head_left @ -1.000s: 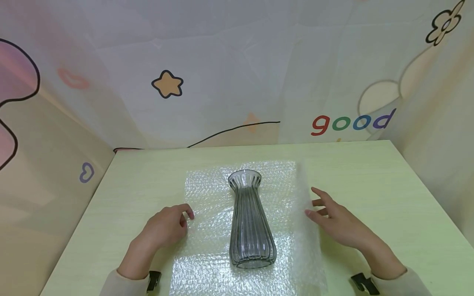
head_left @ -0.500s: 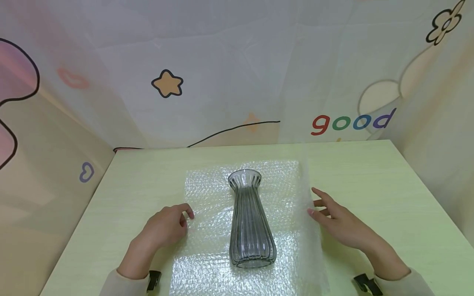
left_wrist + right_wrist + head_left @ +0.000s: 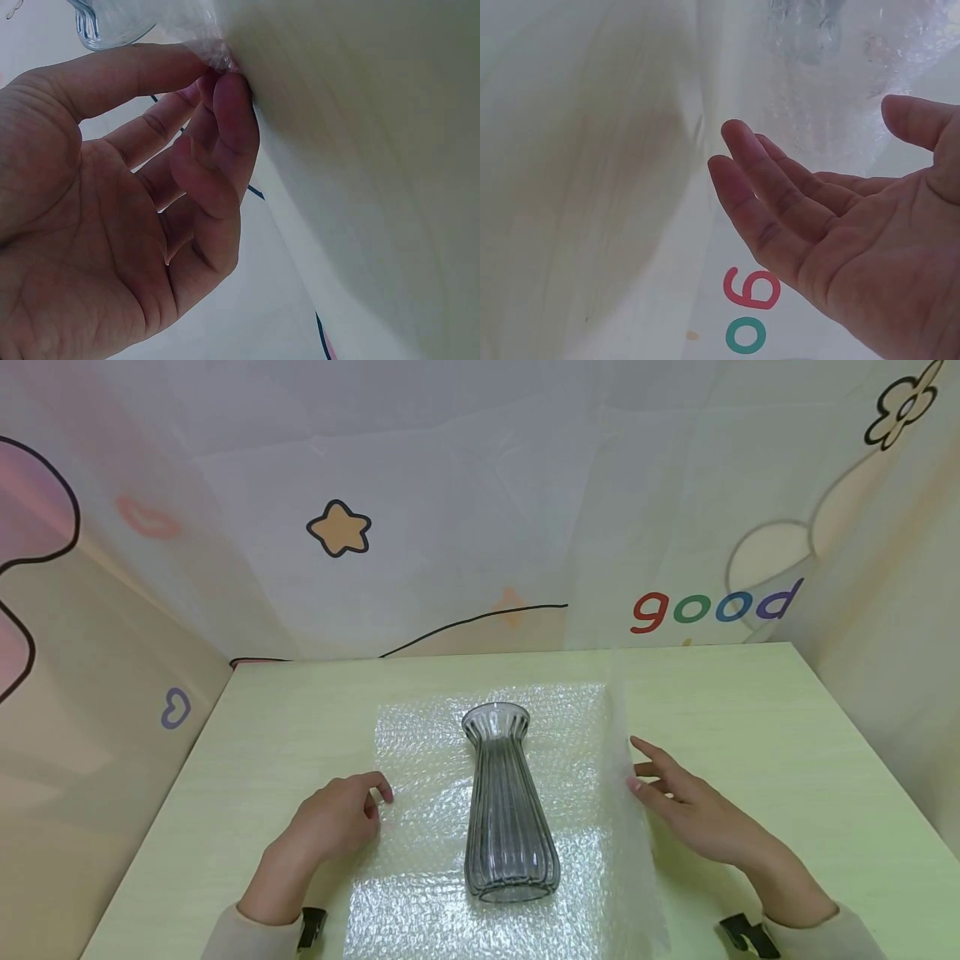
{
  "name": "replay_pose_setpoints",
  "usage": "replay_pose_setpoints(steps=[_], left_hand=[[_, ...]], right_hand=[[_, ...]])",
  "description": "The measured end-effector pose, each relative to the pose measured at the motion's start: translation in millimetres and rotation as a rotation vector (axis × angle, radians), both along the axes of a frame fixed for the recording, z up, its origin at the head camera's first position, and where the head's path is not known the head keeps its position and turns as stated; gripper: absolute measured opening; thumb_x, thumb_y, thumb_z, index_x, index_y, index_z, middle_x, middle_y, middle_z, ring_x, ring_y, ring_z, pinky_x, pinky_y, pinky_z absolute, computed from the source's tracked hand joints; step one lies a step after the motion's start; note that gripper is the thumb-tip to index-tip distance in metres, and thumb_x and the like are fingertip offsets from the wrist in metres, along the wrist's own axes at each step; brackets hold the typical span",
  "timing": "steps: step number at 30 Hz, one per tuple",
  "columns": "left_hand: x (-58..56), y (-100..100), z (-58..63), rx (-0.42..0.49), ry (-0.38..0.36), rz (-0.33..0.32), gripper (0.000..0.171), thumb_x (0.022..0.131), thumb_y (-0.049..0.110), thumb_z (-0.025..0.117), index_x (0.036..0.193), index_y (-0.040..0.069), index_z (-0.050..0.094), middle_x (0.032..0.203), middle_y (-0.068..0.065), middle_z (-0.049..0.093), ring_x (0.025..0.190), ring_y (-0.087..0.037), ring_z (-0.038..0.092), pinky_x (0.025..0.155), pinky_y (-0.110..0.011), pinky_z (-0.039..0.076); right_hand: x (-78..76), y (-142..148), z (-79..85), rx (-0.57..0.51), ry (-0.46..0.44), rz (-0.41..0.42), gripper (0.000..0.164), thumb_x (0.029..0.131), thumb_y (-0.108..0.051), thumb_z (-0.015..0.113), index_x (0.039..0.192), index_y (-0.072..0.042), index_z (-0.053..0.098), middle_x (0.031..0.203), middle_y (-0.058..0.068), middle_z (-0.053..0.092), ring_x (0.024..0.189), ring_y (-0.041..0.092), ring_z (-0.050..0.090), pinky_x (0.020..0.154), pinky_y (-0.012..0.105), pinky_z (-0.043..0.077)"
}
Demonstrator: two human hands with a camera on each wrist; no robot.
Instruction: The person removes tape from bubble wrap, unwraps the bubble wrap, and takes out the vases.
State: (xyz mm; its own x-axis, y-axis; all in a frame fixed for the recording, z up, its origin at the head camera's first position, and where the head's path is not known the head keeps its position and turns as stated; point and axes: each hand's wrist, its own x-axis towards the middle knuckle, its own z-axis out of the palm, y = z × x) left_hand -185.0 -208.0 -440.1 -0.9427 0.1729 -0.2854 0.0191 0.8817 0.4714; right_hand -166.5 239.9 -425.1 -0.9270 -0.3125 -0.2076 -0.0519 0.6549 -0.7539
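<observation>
A ribbed grey glass vase (image 3: 512,818) lies on its side on a sheet of bubble wrap (image 3: 420,835), its flared mouth toward the back wall. My left hand (image 3: 337,817) is at the sheet's left edge. In the left wrist view its thumb and index finger pinch the edge of the bubble wrap (image 3: 214,45). My right hand (image 3: 693,810) is beside the sheet's right edge, fingers spread and thumb apart from them. In the right wrist view nothing is between those fingers (image 3: 742,146); whether they touch the sheet I cannot tell.
The pale green table (image 3: 787,760) extends on both sides of the sheet. Along its back stands a printed cloth backdrop (image 3: 480,510) with a star and the word "good". More cloth (image 3: 90,760) hangs at the sides.
My right hand has shifted slightly right, and the right edge of the bubble wrap has spread a little outward. The left hand and the vase have stayed in place.
</observation>
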Motion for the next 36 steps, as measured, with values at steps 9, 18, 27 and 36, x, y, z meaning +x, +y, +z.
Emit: replay_pose_setpoints(steps=[9,18,27,36], left_hand=[[0.1,-1,0.0,0.002,0.011,-0.01,0.031,0.088,-0.002,0.06,0.11,0.018,0.069,0.085,0.0,0.065,0.064,-0.018,0.053,0.057,-0.031,0.041],[-1.6,0,-1.6,0.0,0.008,0.004,0.031,0.087,-0.003,0.059,0.108,0.018,0.069,0.084,0.0,0.066,0.062,-0.017,0.052,0.056,-0.031,0.041],[-0.1,-1,-0.4,0.002,0.01,-0.005,0.031,0.087,-0.002,0.059,0.109,0.018,0.069,0.085,0.0,0.066,0.063,-0.018,0.052,0.056,-0.032,0.041],[0.2,-1,1.4,0.003,0.004,-0.015,0.031,0.088,-0.003,0.058,0.109,0.018,0.068,0.084,0.001,0.064,0.064,-0.018,0.052,0.057,-0.032,0.041]], right_hand=[[0.8,2,3.4,-0.005,0.026,-0.004,0.067,0.11,-0.043,0.043,0.167,-0.019,0.015,0.152,0.02,0.049,0.134,0.039,0.054,0.099,0.055,0.051],[0.1,5,4.4,-0.044,0.01,-0.001,0.066,0.112,-0.043,0.037,0.167,-0.016,0.013,0.152,0.023,0.048,0.129,0.04,0.06,0.102,0.062,0.05],[-0.8,6,8.6,-0.05,0.012,-0.009,0.068,0.112,-0.043,0.036,0.166,-0.009,0.012,0.151,0.025,0.05,0.128,0.045,0.06,0.102,0.064,0.049],[-1.0,8,12.5,-0.037,0.003,-0.029,0.073,0.111,-0.045,0.039,0.166,-0.007,0.009,0.153,0.026,0.049,0.13,0.047,0.059,0.103,0.063,0.05]])
